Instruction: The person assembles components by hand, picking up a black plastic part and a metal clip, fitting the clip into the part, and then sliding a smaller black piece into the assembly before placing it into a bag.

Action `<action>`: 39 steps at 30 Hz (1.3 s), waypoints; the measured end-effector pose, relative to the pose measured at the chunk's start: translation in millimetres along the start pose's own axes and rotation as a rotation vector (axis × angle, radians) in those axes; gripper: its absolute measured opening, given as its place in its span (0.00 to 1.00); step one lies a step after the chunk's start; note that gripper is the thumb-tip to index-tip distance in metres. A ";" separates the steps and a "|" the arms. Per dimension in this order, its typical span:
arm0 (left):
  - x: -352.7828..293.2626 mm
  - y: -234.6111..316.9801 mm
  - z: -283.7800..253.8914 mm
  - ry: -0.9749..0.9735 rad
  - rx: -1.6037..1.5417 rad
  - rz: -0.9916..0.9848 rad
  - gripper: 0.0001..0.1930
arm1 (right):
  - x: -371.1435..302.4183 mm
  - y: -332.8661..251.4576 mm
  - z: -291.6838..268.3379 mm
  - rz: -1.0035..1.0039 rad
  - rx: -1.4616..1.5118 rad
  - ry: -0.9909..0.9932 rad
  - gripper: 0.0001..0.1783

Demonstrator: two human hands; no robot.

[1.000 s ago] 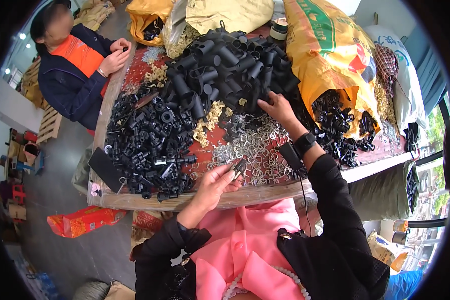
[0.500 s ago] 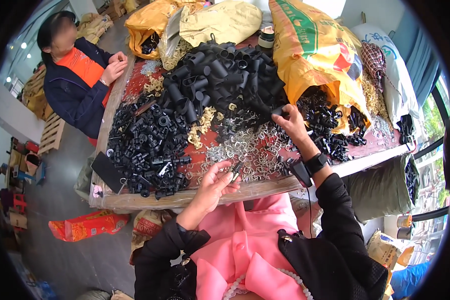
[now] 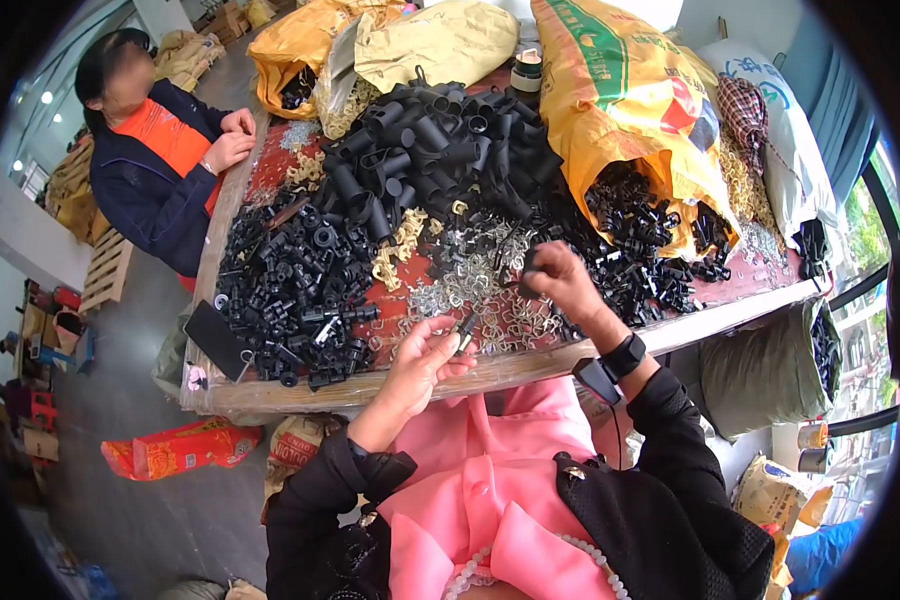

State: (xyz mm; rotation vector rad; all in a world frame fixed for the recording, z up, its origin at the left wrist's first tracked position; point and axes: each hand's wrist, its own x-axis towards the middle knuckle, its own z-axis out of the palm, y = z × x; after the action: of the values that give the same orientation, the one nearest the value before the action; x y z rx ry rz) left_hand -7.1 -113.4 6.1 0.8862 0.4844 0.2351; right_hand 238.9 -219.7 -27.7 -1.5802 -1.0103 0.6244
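Note:
My left hand (image 3: 428, 362), above the table's front edge, pinches a small dark fitting with a pale metal part (image 3: 466, 332) between thumb and fingers. Just to its right, my right hand (image 3: 566, 280) is closed on a black tube-shaped piece (image 3: 527, 274), blurred by motion. Under both hands lie scattered silver wire clips (image 3: 505, 325) on the red tabletop. Behind them rises a heap of black plastic tubes (image 3: 435, 145). A pile of small black fittings (image 3: 305, 285) spreads to the left, with gold-coloured clips (image 3: 406, 243) beside it.
A yellow sack (image 3: 620, 90) spills small black parts (image 3: 650, 240) at the right. A dark flat phone-like slab (image 3: 217, 340) lies at the left corner. Across the left edge stands a person in an orange top (image 3: 160, 140), hands at the table's wooden rim (image 3: 232, 190).
My right hand has come back from the edge of the black tube heap toward my left hand, bringing a black tube-shaped piece. My left hand stays nearly in place.

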 end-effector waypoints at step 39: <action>-12.7 14.3 4.8 -0.136 0.175 -0.003 0.14 | -43.2 -68.0 23.4 -0.124 0.055 -0.260 0.19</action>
State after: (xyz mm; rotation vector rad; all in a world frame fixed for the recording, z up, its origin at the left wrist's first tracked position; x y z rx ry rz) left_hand -15.8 -112.9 23.8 1.0648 0.3834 0.1299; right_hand 179.2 -242.8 26.6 -1.3999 -1.2622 0.7787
